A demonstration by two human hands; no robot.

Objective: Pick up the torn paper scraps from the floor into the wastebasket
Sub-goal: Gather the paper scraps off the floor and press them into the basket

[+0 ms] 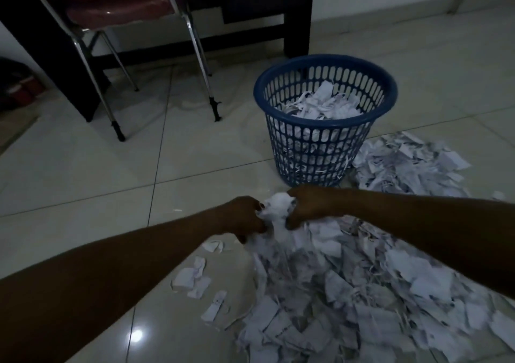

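Note:
A blue slotted wastebasket (326, 124) stands on the tiled floor, well filled with white torn paper. A large heap of paper scraps (348, 293) covers the floor at the lower right. At the heap's far tip, my left hand (245, 217) and my right hand (309, 206) grip a bunch of scraps (277, 209) between them, fingers curled round it, just in front of the basket. A second pile of scraps (409, 165) lies to the right of the basket. Three loose scraps (192, 279) lie left of the heap.
A chair with chrome legs (200, 64) and a red seat stands at the back left, under a dark desk (295, 14). Bare tiles (111, 167) stretch to the left of the basket. A dark object (16, 84) sits at the far left edge.

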